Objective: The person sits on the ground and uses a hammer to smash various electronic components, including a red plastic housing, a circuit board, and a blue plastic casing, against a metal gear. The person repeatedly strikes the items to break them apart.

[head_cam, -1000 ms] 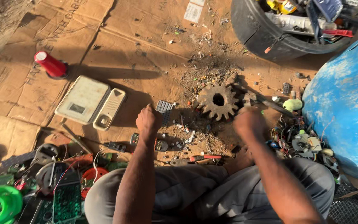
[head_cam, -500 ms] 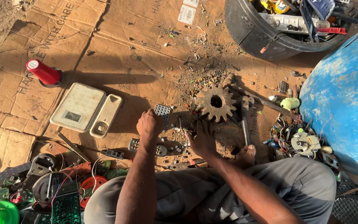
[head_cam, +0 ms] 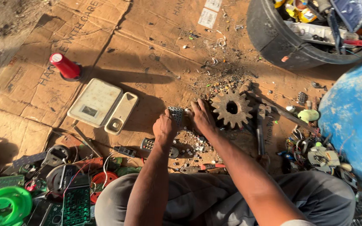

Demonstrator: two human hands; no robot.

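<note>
I sit on flattened cardboard. My left hand is closed on a small grey perforated metal piece, held just above the cardboard. My right hand rests right beside that piece, its fingers touching it, and lies against the left edge of a big rusty gear wheel that lies flat. Small bits of debris are scattered under and between my hands.
A white scale and a cream casing lie to the left, a red cylinder further back. Circuit boards, wires and a green reel crowd bottom left. A black tub and blue drum stand right. Pliers lie beside the gear.
My right hand has come left from beyond the gear and now meets the left hand at the metal piece. The left hand has lifted slightly toward the gear.
</note>
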